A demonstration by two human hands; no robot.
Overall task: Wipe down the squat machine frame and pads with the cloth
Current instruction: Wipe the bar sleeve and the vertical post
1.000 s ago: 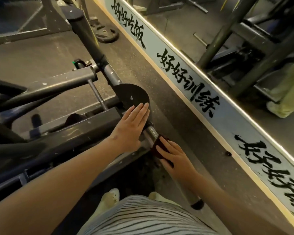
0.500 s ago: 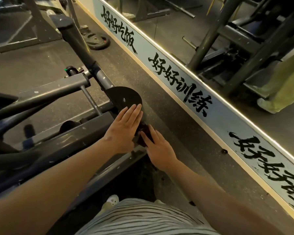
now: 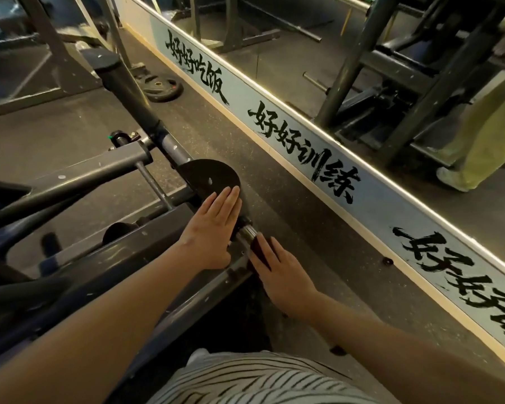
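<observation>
The squat machine frame (image 3: 146, 259) is dark grey steel tubing running across the left half. A black round plate (image 3: 209, 177) sits where a chrome weight peg (image 3: 247, 232) sticks out. My left hand (image 3: 212, 233) rests flat on the frame beside the plate, fingers straight. My right hand (image 3: 280, 272) holds a dark red cloth (image 3: 258, 247) wrapped round the chrome peg; most of the cloth is hidden under my fingers.
A mirror wall with a pale strip of black painted characters (image 3: 327, 167) runs diagonally along the right. A black weight plate (image 3: 163, 88) lies on the rubber floor at the back. More rack legs (image 3: 56, 53) stand at the upper left.
My right hand slid the cloth up the peg towards the frame, then a little way back out. The left hand stayed flat in place. The view shifted slightly.
</observation>
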